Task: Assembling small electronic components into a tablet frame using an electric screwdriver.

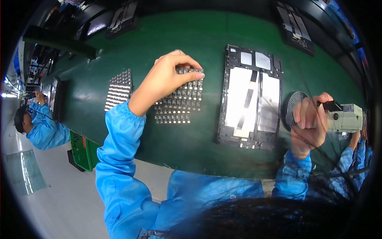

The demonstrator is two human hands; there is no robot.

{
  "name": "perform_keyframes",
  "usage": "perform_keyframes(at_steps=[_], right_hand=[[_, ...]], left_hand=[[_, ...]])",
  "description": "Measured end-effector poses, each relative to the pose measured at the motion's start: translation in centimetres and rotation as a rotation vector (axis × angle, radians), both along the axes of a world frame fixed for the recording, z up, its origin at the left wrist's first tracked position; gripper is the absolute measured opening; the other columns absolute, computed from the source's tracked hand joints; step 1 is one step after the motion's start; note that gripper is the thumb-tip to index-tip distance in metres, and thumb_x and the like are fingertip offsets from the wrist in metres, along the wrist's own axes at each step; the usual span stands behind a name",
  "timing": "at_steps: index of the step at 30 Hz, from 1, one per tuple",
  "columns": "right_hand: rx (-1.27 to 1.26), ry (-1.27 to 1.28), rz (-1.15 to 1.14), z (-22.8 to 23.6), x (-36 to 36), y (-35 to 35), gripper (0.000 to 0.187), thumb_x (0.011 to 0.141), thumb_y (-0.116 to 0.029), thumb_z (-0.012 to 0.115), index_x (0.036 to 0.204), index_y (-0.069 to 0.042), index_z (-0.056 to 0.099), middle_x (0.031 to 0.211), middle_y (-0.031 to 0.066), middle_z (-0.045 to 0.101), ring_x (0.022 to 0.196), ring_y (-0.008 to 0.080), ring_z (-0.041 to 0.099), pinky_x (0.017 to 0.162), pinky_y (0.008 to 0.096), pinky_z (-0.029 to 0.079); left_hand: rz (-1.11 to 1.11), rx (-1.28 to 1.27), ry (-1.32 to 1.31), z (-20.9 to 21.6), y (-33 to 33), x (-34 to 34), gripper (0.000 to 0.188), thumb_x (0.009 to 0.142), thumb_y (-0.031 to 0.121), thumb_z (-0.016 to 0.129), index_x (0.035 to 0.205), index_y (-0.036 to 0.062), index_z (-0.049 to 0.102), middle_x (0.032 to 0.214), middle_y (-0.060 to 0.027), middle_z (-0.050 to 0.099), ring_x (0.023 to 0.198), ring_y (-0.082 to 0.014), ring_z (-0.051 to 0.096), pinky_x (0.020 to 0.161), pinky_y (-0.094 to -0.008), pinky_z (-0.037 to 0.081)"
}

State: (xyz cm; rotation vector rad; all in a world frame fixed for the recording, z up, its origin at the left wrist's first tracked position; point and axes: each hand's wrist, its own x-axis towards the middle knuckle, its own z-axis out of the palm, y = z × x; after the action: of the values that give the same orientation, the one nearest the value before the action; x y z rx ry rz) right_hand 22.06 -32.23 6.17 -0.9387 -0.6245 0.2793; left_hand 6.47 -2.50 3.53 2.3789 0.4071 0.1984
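My left hand (165, 77) pinches the top right corner of a sheet of small black stickers (193, 92), thumb on top. Another such sheet (172, 117) shows partly beneath it. To the right lies an opened tablet housing (269, 101) with silver battery panels and dark flat cables; neither hand touches it. My right hand (310, 119) is raised beside a beige box-shaped device (345, 118) with a black part on top. Its fingers are curled, and what they hold, if anything, I cannot make out. A round grey perforated disc (297, 100) sits just behind that hand.
A further sticker sheet (119, 89) lies left of my left forearm. More opened tablet housings stand at the far right (295, 27) and far left (122, 19). A green crate (79, 151) is below the table's left edge. A co-worker (38, 123) works at the left.
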Motion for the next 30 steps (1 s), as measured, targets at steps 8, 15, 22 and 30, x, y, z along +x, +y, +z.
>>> perform_keyframes(at_steps=[8, 15, 22, 30], right_hand=[[0.042, -0.077, 0.055, -0.1, 0.5, 0.2, 0.023, 0.093, -0.012, 0.046, 0.111, 0.001, 0.051, 0.056, -0.0025, 0.033, 0.046, 0.0072, 0.032, 0.048, 0.0262, 0.034], [0.052, -0.047, 0.112, -0.6, 0.5, 0.4, 0.020, 0.095, -0.012, 0.048, 0.111, -0.001, 0.049, 0.061, -0.0048, 0.031, 0.050, 0.0052, 0.031, 0.053, 0.0234, 0.033], [0.084, -0.072, 0.076, -0.6, -1.1, 2.0, 0.027, 0.094, -0.016, 0.044, 0.115, -0.001, 0.054, 0.055, -0.0037, 0.030, 0.047, 0.0073, 0.031, 0.048, 0.0260, 0.034], [0.131, -0.016, 0.090, -0.5, -2.2, 3.0, 0.028, 0.095, -0.016, 0.044, 0.116, -0.001, 0.054, 0.055, -0.0036, 0.032, 0.047, 0.0069, 0.033, 0.047, 0.0252, 0.035]], left_hand=[[-0.093, 0.093, -0.001, -1.4, 0.1, 0.5, 0.017, 0.079, 0.027, 0.073, 0.085, 0.0132, 0.065, 0.103, 0.0013, 0.056, 0.107, -0.0206, 0.050, 0.096, -0.0378, 0.027], [-0.139, -0.086, -0.117, -1.3, -0.1, 0.8, 0.016, 0.079, 0.017, 0.073, 0.084, 0.0038, 0.064, 0.081, -0.0033, 0.064, 0.086, -0.0158, 0.059, 0.083, -0.0300, 0.042], [-0.189, -0.289, -0.183, -1.2, -0.1, 0.5, 0.016, 0.078, 0.010, 0.073, 0.086, -0.0004, 0.065, 0.080, -0.0057, 0.065, 0.080, -0.0133, 0.062, 0.077, -0.0267, 0.048], [-0.287, 0.014, -0.229, -0.9, 0.0, 0.2, 0.012, 0.076, 0.006, 0.074, 0.086, 0.0041, 0.068, 0.092, -0.0048, 0.065, 0.089, -0.0200, 0.061, 0.084, -0.0305, 0.046]])
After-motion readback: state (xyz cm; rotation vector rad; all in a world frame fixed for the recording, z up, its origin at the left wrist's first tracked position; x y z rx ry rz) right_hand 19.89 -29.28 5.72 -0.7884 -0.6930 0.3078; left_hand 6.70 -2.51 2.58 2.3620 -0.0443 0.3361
